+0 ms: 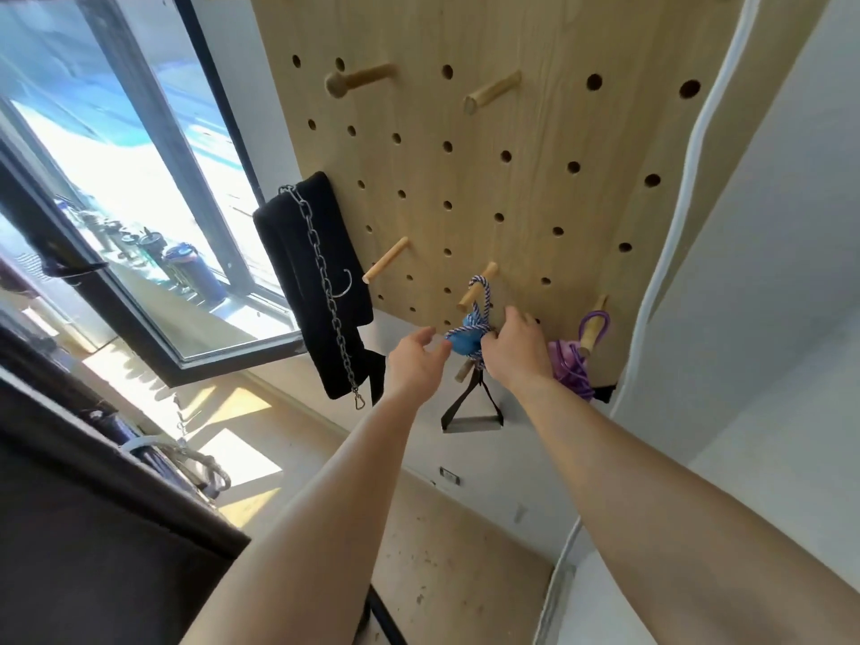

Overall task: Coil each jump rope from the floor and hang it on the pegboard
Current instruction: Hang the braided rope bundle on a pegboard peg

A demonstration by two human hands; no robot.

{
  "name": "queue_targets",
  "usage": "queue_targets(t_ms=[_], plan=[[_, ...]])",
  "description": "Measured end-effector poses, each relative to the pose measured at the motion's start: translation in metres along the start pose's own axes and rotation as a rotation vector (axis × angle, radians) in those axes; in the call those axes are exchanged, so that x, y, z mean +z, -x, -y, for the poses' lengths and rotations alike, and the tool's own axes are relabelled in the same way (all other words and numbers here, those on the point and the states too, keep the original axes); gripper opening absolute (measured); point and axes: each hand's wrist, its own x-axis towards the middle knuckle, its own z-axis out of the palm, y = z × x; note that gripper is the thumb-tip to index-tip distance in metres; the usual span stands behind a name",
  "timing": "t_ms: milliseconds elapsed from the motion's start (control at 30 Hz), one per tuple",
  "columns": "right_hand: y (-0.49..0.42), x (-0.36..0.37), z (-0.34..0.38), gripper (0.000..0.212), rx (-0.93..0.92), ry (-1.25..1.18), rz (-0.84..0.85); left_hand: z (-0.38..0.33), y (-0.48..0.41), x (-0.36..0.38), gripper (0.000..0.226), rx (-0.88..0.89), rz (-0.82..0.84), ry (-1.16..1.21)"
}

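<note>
Both hands work at the lower edge of the pegboard [512, 188].

1. Blue rope [466, 341]: its loop passes over a peg [488, 273] in the lower row, and the coiled bundle hangs directly below that peg, against the board.
2. Left hand [415, 361]: we hold it open, fingers relaxed and spread, with the tips just beside the left side of the bundle. It grips nothing.
3. Right hand [517, 351]: we have it against the right side of the bundle, thumb raised. The fingers curl in toward the rope, but the back of the hand hides them, so we cannot tell whether they grip it.

Surroundings:
- Purple rope [574, 367]: coiled and hung on the right peg [592, 330], just beside the right hand.
- Strap [472, 409]: a black loop handle hanging from the low peg [462, 373], directly below the blue rope and between our forearms.
- Belt [298, 253]: black and padded, hanging at the board's left edge with a chain [325, 281] draped down its front. It is apart from the left hand.
- Left peg [386, 263] and the two upper pegs [358, 81]: they carry nothing.
- Window [116, 179]: at left, beside the board.
- Cord [675, 225]: white, running down the wall to the right of the board.
- Floor [442, 551]: pale, visible between our arms.
</note>
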Motion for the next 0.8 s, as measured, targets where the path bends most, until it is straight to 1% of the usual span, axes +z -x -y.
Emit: queue_targets(t_ms=[100, 167, 267, 333, 400, 467, 567, 633, 700, 800], plan=[[0.032, -0.019, 0.012, 0.051, -0.050, 0.071, 0.069, 0.001, 0.039, -0.025, 0.051, 0.026, 0.008, -0.193], [0.060, -0.034, 0.017, 0.056, -0.108, 0.165, 0.102, 0.000, 0.068, -0.044, 0.052, 0.063, 0.005, -0.344], [0.111, -0.056, 0.019, 0.048, -0.173, 0.307, 0.113, -0.006, 0.120, -0.070, 0.054, 0.106, 0.027, -0.532], [0.151, -0.072, 0.020, 0.043, -0.198, 0.389, 0.108, -0.010, 0.161, -0.087, 0.050, 0.137, 0.025, -0.607], [0.192, -0.086, 0.020, 0.042, -0.214, 0.431, 0.115, -0.012, 0.204, -0.101, 0.044, 0.183, 0.001, -0.673], [0.235, -0.099, 0.019, 0.045, -0.227, 0.448, 0.122, -0.011, 0.247, -0.110, 0.043, 0.213, -0.024, -0.674], [0.301, -0.114, 0.011, 0.048, -0.260, 0.456, 0.080, -0.006, 0.312, -0.114, 0.048, 0.228, -0.059, -0.571], [0.342, -0.118, 0.000, 0.049, -0.275, 0.483, 0.066, 0.002, 0.354, -0.110, 0.051, 0.232, -0.050, -0.535], [0.379, -0.121, -0.013, 0.050, -0.274, 0.513, 0.103, 0.011, 0.394, -0.106, 0.052, 0.214, -0.015, -0.528], [0.424, -0.126, -0.031, 0.054, -0.241, 0.527, 0.208, 0.026, 0.448, -0.100, 0.052, 0.166, 0.050, -0.537]])
